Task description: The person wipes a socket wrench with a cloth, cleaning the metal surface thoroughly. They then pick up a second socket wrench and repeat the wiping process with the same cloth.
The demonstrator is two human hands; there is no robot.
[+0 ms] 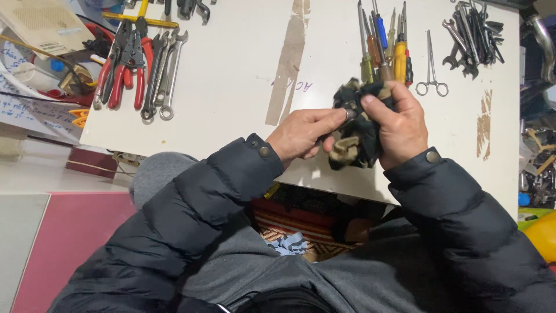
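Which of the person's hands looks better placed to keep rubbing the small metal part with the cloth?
Probably the right hand: it already grips the camouflage cloth, while the left hand pinches the metal part.

Both forearms in dark puffy sleeves, converging at centre. Left hand (pixel 301 134) — fingers pinched together, pointing right. Right hand (pixel 399 124) — fingers curled closed, thumb pressed across the top, knuckles up.

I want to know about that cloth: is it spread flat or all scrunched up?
Scrunched up. The camouflage cloth sits bunched in the right hand, and the left hand pinches into it.
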